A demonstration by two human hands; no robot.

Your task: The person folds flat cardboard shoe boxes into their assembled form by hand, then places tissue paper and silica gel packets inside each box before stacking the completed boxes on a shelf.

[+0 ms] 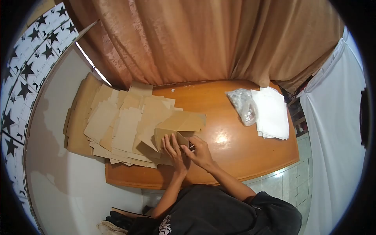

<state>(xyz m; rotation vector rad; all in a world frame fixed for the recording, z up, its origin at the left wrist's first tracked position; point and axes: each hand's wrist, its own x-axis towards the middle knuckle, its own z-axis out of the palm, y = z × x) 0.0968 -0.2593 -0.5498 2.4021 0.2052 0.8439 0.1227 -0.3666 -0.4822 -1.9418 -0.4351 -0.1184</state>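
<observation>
Head view: a person seated at a round wooden worktop [235, 152] works a half-formed cardboard box [178, 127] with both bare hands. The box stands near the worktop's front edge, at the right fringe of a loose pile of flat cardboard sheets [117, 125]. The left hand [174, 150] lies flat against the box's near side, fingers spread and pointing upward. The right hand [200, 152] pinches a small flap at the box's lower right corner between thumb and fingers. Farther back to the right, well apart from the hands, sit a stack of white sheets [272, 113] and, touching its left edge, a clear plastic bag [243, 103]. A tan curtain [203, 39] hangs behind

Judged from this, the likeliest slip is the flap creasing off its fold line or tearing, should the right hand push while the left hand's flat pressure lets the box wall bow. The box could also skid on the glossy worktop and shove into the pile, whose lower sheets already overhang the front edge and might slide to the floor. How firmly the flap is seated cannot be told, since the fingers cover it
</observation>
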